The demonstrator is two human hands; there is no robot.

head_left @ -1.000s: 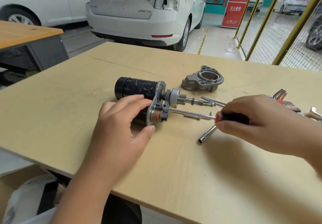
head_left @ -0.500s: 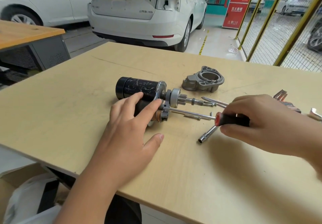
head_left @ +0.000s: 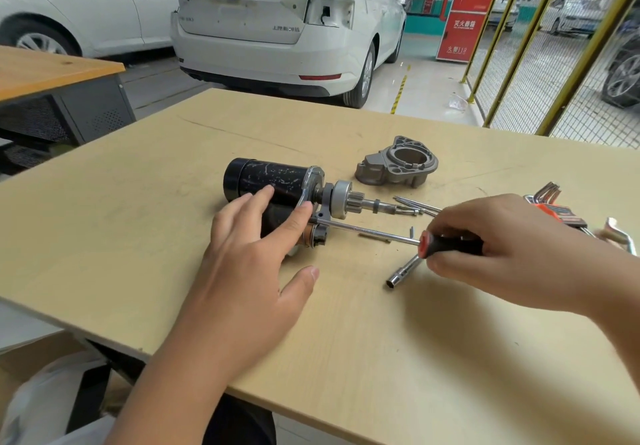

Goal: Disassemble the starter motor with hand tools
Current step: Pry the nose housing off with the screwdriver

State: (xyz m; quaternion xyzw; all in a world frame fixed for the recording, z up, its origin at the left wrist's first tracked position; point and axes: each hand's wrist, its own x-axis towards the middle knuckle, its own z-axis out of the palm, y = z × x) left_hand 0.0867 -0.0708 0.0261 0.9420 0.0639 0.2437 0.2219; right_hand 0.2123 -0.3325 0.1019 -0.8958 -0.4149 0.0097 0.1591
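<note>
A: Starter motor (head_left: 273,181) lies on its side near the middle of the pale wooden table (head_left: 121,230), black cylinder end to the left, pinion gear (head_left: 341,198) and shaft pointing right.

B: And the left hand (head_left: 249,257)?

A: It rests on the near side of the motor body, fingers straight and spread, fingertips touching the black casing and the metal end plate. The thumb sits on the table, apart from the motor. Nothing is curled round anything, so that grip is slack and flat.

B: What is to the right of the motor?

A: A long silver tool shaft (head_left: 367,231) runs from the near part of the motor's end plate out to the right, into a black handle with a red collar. That is a nut driver (head_left: 446,245), and the right hand (head_left: 512,254) has it: the fingers are curled round the handle, the grip closed tight on it.

B: Anything lying loose?

A: Far of the shaft, the grey cast nose housing (head_left: 398,162) sits on the table, well apart from the motor. Long thin bolts (head_left: 415,206) lie just beyond the pinion shaft's tip. A silver socket extension (head_left: 403,269) lies near the right hand's thumb, partly under the driver handle. At the far right a set of hex keys (head_left: 550,202) in an orange holder pokes out from behind the right hand, with a bent metal tool (head_left: 620,235) beside it, too blurred to name.

B: Beyond the table?

A: A white car (head_left: 277,22) with its tail lamp missing, and yellow mesh fencing (head_left: 554,63) at the right.
</note>
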